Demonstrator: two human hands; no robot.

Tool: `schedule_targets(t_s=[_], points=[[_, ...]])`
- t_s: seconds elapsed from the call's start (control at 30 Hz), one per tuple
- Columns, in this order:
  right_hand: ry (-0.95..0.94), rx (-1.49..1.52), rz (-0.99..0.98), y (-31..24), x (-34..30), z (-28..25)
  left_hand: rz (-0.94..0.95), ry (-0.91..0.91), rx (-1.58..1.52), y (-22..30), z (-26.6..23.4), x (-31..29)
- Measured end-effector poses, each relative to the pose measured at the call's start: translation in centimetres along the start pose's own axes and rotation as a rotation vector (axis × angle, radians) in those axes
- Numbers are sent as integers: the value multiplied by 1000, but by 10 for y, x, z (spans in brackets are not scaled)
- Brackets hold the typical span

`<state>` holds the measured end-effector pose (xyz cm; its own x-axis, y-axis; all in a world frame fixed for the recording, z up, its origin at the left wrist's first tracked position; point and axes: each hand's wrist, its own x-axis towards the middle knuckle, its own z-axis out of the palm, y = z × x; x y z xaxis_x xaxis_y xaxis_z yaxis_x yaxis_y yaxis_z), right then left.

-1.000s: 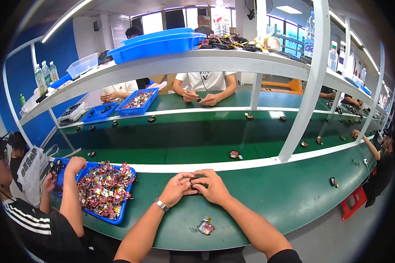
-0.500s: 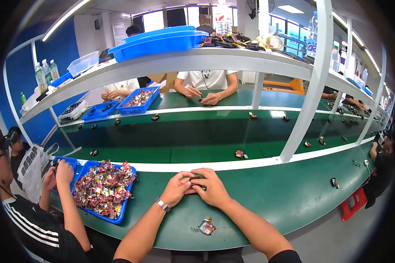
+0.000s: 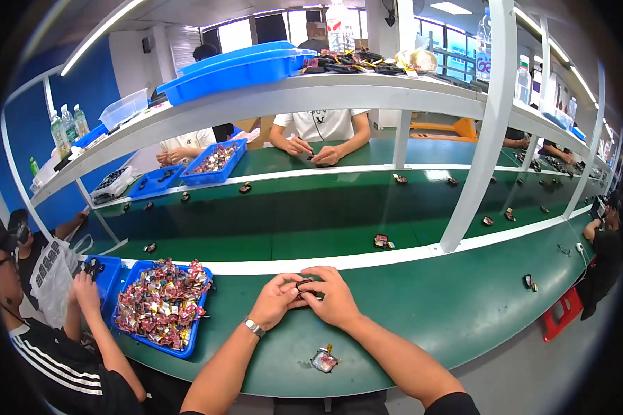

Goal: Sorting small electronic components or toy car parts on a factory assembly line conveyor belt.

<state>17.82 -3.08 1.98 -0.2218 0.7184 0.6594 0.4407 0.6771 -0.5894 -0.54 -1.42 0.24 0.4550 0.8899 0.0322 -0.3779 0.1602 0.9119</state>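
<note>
My left hand (image 3: pixel 275 301) and my right hand (image 3: pixel 333 299) meet above the green worktop, fingertips closed around a small black part (image 3: pixel 304 286). Fingers cover much of that part, so its exact kind does not show. Nearer to me, between my forearms, a small flat component (image 3: pixel 324 360) with a clear and reddish face and a yellow tab lies on the worktop. Left of my hands stands a blue tray (image 3: pixel 196 332) heaped with similar red, silver and yellow components (image 3: pixel 160 304).
A white rail (image 3: pixel 277 265) and post (image 3: pixel 479 152) divide the worktop from a conveyor belt (image 3: pixel 304 216) carrying scattered components. Overhead runs a shelf (image 3: pixel 270 101) with blue trays and bottles. A co-worker (image 3: pixel 69 346) sits close at left; another (image 3: pixel 318 138) works opposite.
The view has shifted slightly. My hands stay together on the black part, with small finger movements. The co-worker's hands at left have lowered toward the tray; pieces on the belt have shifted slightly.
</note>
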Motion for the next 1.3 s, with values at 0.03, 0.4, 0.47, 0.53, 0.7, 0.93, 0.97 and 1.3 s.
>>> schedule_targets(t_s=[0.03, 0.4, 0.47, 0.53, 0.7, 0.93, 0.97, 1.3], points=[[1, 37, 30, 2, -1, 2, 2, 0, 1, 0, 0, 0], [41, -120, -136, -11, 4, -5, 30, 27, 13, 3, 6, -5], [32, -120, -120, -8, 4, -7, 31, 21, 14, 3, 4, -4], [37, -107, -121, -9, 4, -7, 27, 19, 13, 3, 3, -4], [62, -70, -117, -7, 3, -4, 28, -6, -3, 4, 3, -3], [22, -7, -40, -8, 1, -2, -7, -11, -57, 3, -3, -4], [23, 3, -17, -8, 1, -2, 5, 10, -45, 3, -1, -4], [-9, 85, 43, 4, -2, 7, 34, 109, 30, 3, 7, -4]])
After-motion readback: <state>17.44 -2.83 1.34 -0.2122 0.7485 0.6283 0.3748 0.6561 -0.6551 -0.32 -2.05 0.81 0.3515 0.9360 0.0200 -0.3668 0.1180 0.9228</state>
